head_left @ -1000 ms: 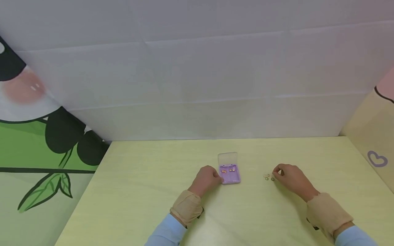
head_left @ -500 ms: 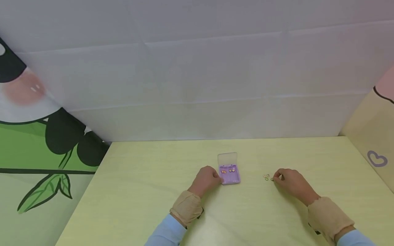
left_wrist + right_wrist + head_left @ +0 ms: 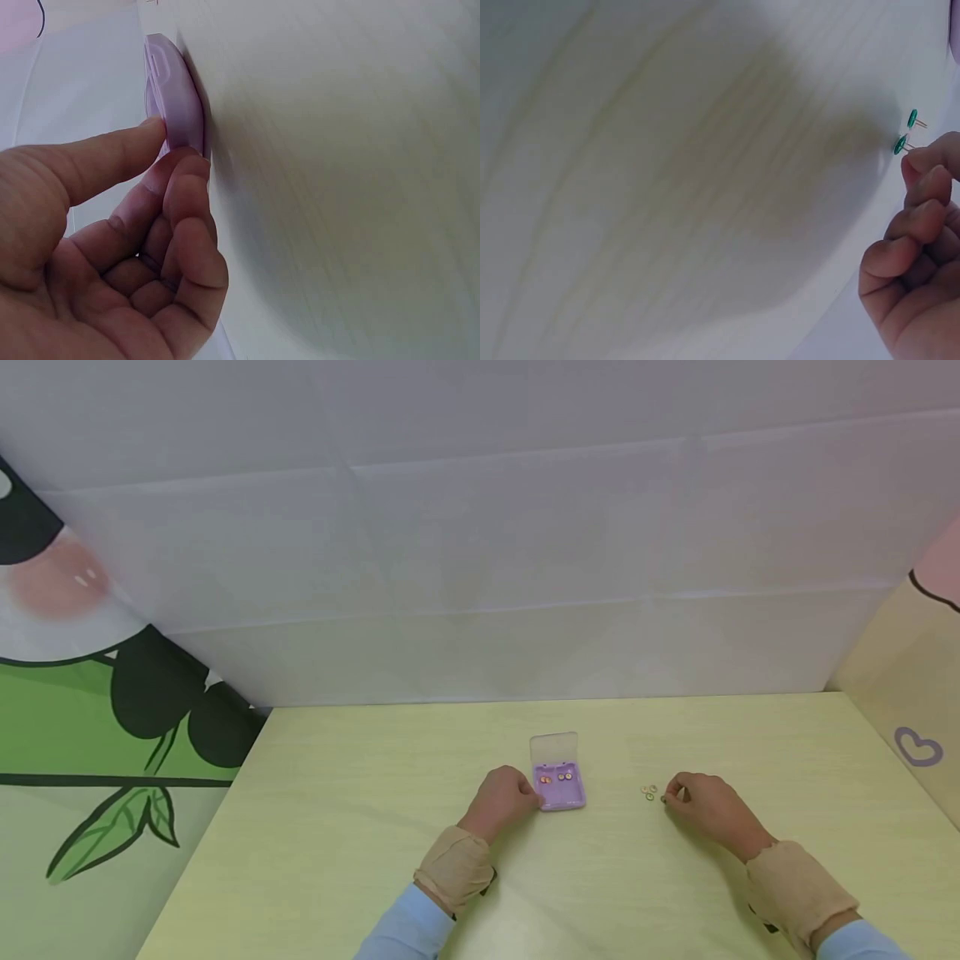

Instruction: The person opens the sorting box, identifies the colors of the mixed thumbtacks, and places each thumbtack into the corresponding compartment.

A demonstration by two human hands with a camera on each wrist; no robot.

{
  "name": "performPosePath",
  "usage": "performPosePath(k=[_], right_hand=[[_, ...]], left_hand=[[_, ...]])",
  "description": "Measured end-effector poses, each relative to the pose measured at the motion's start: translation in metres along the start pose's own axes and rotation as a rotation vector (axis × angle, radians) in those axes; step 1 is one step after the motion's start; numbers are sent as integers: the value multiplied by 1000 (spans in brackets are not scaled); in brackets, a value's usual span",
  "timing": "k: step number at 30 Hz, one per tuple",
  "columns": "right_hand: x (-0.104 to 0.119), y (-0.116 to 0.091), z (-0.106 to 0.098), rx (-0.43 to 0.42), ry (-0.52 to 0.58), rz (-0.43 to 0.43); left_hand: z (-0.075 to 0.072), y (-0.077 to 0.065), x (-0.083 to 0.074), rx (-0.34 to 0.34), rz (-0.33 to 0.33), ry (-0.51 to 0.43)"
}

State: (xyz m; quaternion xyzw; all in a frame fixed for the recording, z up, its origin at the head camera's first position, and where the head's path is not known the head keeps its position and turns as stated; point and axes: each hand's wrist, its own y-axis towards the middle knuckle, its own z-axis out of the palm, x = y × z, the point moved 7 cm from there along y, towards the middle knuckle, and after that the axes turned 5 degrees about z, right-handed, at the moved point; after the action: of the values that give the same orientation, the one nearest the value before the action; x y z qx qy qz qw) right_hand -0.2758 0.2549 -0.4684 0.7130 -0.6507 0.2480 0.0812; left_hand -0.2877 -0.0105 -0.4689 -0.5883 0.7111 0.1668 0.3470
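- Head view: purple box [image 3: 561,795], open, on the counter [image 3: 360,827] between the hands; transparent lid [image 3: 554,747] folded back — presumably leaving the compartments reachable.
- Small ornaments [image 3: 566,776], gold-toned, two groups, at the box's lid-side end; seemingly kept apart as pairs.
- Left hand [image 3: 501,800]: thumb and fingertips pinching the box's near left corner, likely to steady it.
- Right hand [image 3: 708,806]: thumb and forefinger pinching, it appears, the post of a green stud [image 3: 900,145]; head against the counter, post outward — a lie that probably suits fingertips.
- Second green stud [image 3: 913,118], just beside the first, lying likewise.
- Loose pieces [image 3: 649,797], small cluster near the right fingertips; detail too small to tell.
- Counter: pale yellow, wood-grained, shadowed beneath both arms.
- Room: creased pale backdrop [image 3: 480,543] behind; cartoon panel [image 3: 60,710] at left, leaf and dark shapes; cream panel [image 3: 900,693] at right, purple heart outline [image 3: 918,747].
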Motion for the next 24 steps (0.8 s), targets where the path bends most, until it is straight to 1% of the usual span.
performPosePath(k=[5, 12, 17, 20, 24], right_hand=[[0, -10, 5, -16, 42, 30], [0, -25, 4, -70, 133, 75], [-3, -32, 6, -70, 198, 126], [-5, -37, 7, -62, 257, 149], [-6, -43, 8, -49, 403, 182]], left_hand=[[1, -8, 2, 10, 11, 8], [2, -16, 4, 23, 18, 6], [1, -20, 4, 28, 31, 9], [1, -22, 5, 33, 34, 8], [2, -25, 6, 40, 30, 8]])
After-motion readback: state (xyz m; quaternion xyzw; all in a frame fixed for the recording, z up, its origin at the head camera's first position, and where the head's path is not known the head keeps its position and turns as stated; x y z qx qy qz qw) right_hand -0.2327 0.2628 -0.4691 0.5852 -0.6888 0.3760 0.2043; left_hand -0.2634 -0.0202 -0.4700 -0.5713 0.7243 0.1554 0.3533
